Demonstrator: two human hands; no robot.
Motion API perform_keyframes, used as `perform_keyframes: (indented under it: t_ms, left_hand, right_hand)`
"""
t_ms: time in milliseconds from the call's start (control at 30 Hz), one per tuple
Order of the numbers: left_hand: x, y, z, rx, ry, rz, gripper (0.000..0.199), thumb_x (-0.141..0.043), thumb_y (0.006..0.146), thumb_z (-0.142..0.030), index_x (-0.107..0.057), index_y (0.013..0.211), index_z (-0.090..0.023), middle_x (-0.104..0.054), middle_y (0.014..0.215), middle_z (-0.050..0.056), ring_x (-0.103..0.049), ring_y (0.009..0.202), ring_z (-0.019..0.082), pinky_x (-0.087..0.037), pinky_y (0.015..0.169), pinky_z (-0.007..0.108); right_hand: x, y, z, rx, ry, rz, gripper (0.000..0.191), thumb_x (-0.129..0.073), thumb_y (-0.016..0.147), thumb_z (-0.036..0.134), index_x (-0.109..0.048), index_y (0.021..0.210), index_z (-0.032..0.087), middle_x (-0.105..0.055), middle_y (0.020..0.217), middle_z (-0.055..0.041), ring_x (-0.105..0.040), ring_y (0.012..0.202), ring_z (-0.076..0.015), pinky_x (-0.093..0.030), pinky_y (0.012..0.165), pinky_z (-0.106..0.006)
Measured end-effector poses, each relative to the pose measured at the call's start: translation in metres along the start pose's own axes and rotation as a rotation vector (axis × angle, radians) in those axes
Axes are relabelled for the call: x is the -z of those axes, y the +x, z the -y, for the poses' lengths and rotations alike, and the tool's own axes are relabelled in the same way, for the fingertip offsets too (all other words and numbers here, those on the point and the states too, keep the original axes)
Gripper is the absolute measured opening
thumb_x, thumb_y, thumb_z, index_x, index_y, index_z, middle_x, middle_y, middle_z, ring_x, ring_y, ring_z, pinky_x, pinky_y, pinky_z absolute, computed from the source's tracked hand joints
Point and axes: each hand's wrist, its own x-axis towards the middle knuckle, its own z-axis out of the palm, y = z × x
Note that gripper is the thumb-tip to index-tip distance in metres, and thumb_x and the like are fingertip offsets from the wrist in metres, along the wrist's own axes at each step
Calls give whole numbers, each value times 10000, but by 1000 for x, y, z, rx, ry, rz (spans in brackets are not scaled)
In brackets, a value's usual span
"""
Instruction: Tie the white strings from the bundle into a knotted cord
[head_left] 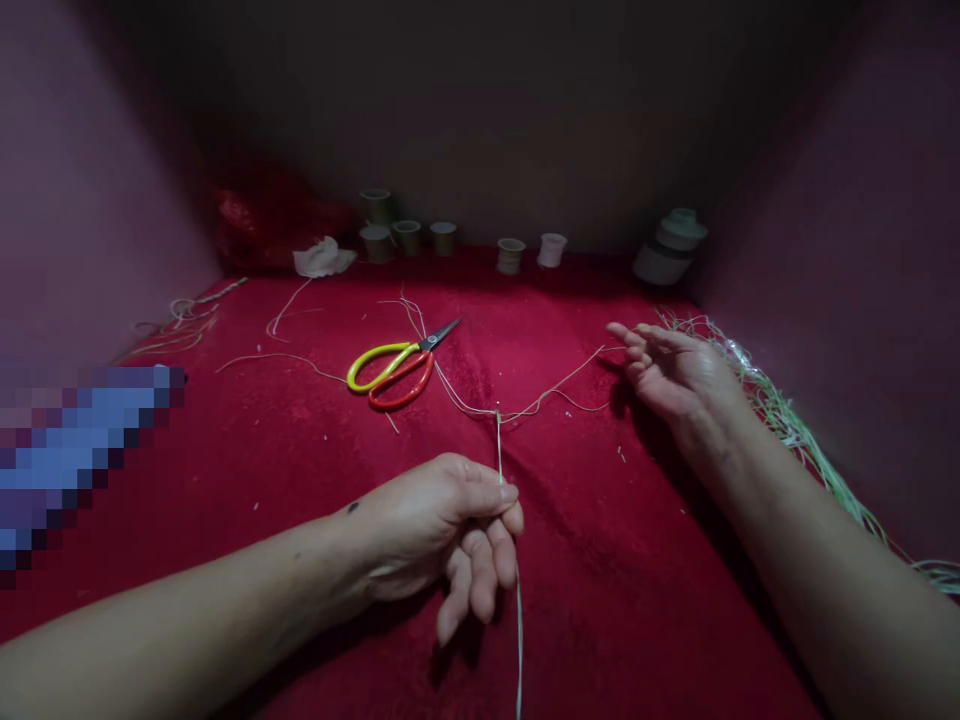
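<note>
Between the thumb and index finger of my left hand (480, 540) is a pale cord (519, 630), with the other fingers loosely curled. The cord hangs down toward me below the grip and runs up above it to a small knot (498, 416). Thin threads spread from that knot to both sides. My right hand (675, 375), higher and to the right, is closed on the end of one thin thread (574, 374), which stretches from the knot; its fingertips are partly hidden. Left of the knot lie scissors (401, 372) with yellow and red handles, blades apart, beside loose threads.
Several thread spools (444, 238) stand along the back, with a crumpled white tissue (324, 258) and a red bag (262, 220) to their left. A white bottle (670, 248) leans at the back right. Bundled green and white cords (810, 440) line the right edge of the red cloth (300, 450).
</note>
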Motion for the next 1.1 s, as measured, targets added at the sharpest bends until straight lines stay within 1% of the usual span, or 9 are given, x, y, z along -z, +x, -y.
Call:
perform_keyframes:
  t_ms: [67, 133, 200, 233, 367, 500, 733, 900, 1100]
  left_hand:
    - [2, -4, -4, -31, 163, -114, 201, -424, 842, -294, -522, 788, -127, -592, 517, 25, -545, 338, 143, -397, 245, 191]
    - [6, -8, -11, -155, 343, -345, 170, -506, 811, -309, -513, 829, -140, -564, 477, -14, -503, 301, 114, -345, 236, 150]
    - [12, -10, -18, -280, 405, -489, 169, -533, 801, -304, -516, 838, -139, -558, 455, -23, -473, 279, 93, -318, 246, 136]
    - [15, -9, -21, -315, 380, -489, 176, -530, 804, -302, -527, 834, -129, -578, 473, -4, -482, 287, 93, -331, 260, 143]
    - [17, -2, -25, -333, 146, -346, 196, -556, 787, -263, -588, 815, -72, -668, 720, 117, -614, 474, 143, -468, 376, 207]
    - [8, 7, -18, -270, 71, -253, 209, -515, 809, -241, -583, 756, -50, -657, 686, 129, -644, 537, 170, -518, 477, 250]
    - [0, 12, -11, -215, 253, -281, 230, -430, 855, -314, -476, 722, -131, -620, 511, 62, -611, 426, 176, -457, 393, 237]
    - [-4, 11, -13, -174, 312, -284, 212, -362, 873, -254, -451, 718, -141, -623, 502, 64, -607, 415, 167, -452, 402, 232]
    - [-4, 11, -13, -176, 311, -292, 180, -385, 858, -252, -443, 725, -146, -614, 494, 55, -610, 425, 175, -463, 410, 245]
  right_hand:
    - [-2, -4, -2, 92, -193, -54, 93, -404, 785, 123, -445, 705, 147, -635, 807, -111, -440, 418, -49, -329, 338, -161]
    - [-8, -14, -7, 276, -386, -79, 47, -461, 762, 154, -492, 798, 152, -626, 796, -88, -468, 426, -69, -331, 335, -180]
    - [-15, -30, -18, 468, -573, -8, 198, -526, 734, 172, -529, 932, 170, -615, 804, -47, -494, 455, -75, -375, 380, -195]
    - [-19, -38, -25, 531, -680, 61, 203, -540, 732, 181, -552, 934, 170, -610, 797, -38, -497, 472, -72, -397, 416, -201]
    - [-32, -64, -53, 704, -1068, 403, 125, -530, 740, 131, -626, 817, 153, -608, 796, -36, -542, 655, -93, -441, 605, -222]
    - [-38, -72, -70, 693, -1198, 564, 151, -505, 737, 75, -612, 808, 154, -597, 808, -33, -533, 720, -99, -427, 674, -222]
    - [-42, -71, -73, 622, -1328, 531, 122, -500, 725, 82, -582, 779, 154, -608, 764, -29, -514, 677, -105, -392, 643, -224]
    - [-43, -71, -70, 582, -1413, 499, 145, -496, 741, 109, -627, 792, 146, -622, 779, -46, -522, 689, -117, -387, 666, -239]
    - [-43, -69, -69, 574, -1402, 499, 148, -505, 738, 108, -644, 768, 148, -626, 772, -47, -532, 692, -117, -394, 668, -237]
